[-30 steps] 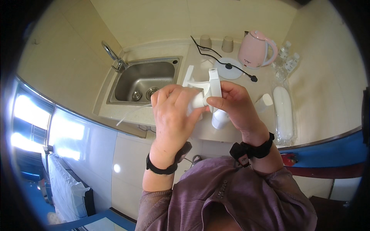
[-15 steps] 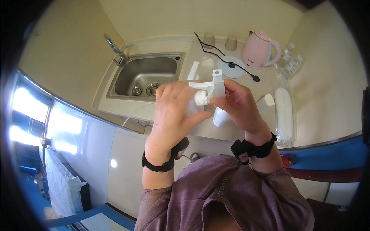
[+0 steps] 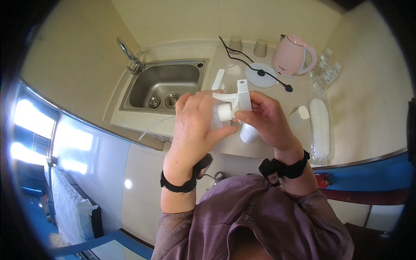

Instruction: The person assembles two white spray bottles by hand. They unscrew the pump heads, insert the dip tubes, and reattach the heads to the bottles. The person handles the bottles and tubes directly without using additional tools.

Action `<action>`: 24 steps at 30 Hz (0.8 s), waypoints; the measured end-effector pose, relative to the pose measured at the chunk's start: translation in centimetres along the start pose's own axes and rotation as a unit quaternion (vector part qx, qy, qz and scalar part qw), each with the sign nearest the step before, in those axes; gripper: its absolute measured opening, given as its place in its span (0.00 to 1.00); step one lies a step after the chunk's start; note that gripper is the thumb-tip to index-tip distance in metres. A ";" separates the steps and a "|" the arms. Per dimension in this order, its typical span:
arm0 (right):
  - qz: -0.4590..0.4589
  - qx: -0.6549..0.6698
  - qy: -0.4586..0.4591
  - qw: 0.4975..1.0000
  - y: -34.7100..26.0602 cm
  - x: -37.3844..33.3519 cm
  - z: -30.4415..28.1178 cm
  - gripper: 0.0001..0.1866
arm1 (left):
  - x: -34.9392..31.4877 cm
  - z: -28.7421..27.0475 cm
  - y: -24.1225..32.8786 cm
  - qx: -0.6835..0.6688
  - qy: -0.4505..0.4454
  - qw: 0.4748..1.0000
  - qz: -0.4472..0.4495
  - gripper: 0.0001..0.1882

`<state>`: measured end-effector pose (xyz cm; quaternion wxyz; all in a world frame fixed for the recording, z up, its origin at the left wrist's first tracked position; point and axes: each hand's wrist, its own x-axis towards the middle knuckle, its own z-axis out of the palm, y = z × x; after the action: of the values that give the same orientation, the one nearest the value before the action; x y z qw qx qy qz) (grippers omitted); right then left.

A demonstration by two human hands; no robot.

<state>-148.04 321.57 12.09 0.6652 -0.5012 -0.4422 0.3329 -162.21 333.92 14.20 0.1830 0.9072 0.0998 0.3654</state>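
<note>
A white trigger spray head (image 3: pixel 244 102) is held between my two hands above the counter, tilted so its ribbed collar (image 3: pixel 225 112) faces left. My right hand (image 3: pixel 271 119) is closed on the body of the spray head, thumb near the collar. Curled around the collar side is my left hand (image 3: pixel 193 123), its thumb under the collar. A thin clear tube (image 3: pixel 149 128) sticks out to the left beyond that hand. Something translucent shows beneath the collar, partly hidden. A white ribbed cylinder (image 3: pixel 248 133) is below my right hand.
A steel sink (image 3: pixel 167 84) with a faucet (image 3: pixel 130 56) lies at left. Behind my hands are another white plastic piece (image 3: pixel 219 79), a kettle base (image 3: pixel 260 78) with black cord, two cups (image 3: pixel 260 47) and a pink kettle (image 3: pixel 291 56). At right are clear bottles (image 3: pixel 331 73), a white-capped container (image 3: pixel 301 113) and a long wrapped white pack (image 3: pixel 320 128).
The spray head has shifted very slightly left and turned a little in my hands. Both hands keep nearly the same place and grip.
</note>
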 end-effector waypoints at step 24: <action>-0.030 -0.018 0.010 0.999 -1.1 1.4 -2.8 0.11 | 3.1 0.4 0.4 -0.012 -0.031 0.999 0.016 0.22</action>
<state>-144.93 321.45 13.19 0.6701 -0.5029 -0.4561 0.3002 -159.72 334.42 16.00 0.1914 0.9171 0.0752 0.3415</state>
